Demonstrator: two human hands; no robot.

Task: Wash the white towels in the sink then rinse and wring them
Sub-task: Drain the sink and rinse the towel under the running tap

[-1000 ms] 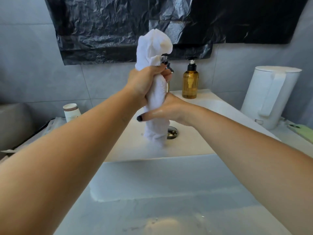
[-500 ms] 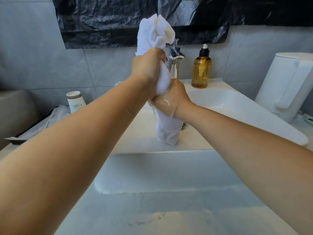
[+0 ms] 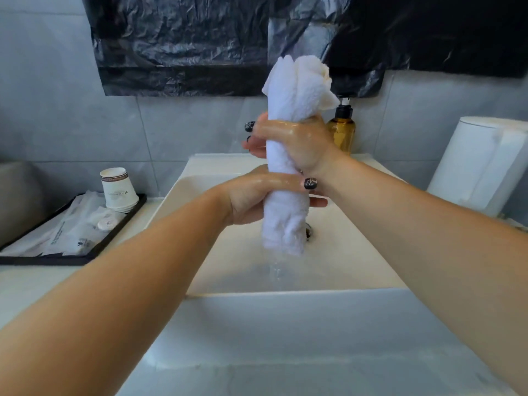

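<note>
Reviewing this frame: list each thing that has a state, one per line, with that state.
Towel: rolled upright over the sink, gripped, dripping.
Right hand: grips the upper part.
Left hand: grips the lower part.
Sink: wet.
Paper cups: upside down, stacked on the tray.

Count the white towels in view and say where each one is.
1: the white towel, rolled upright over the sink, gripped by the right hand above the left hand. Others may be out of view.
</note>
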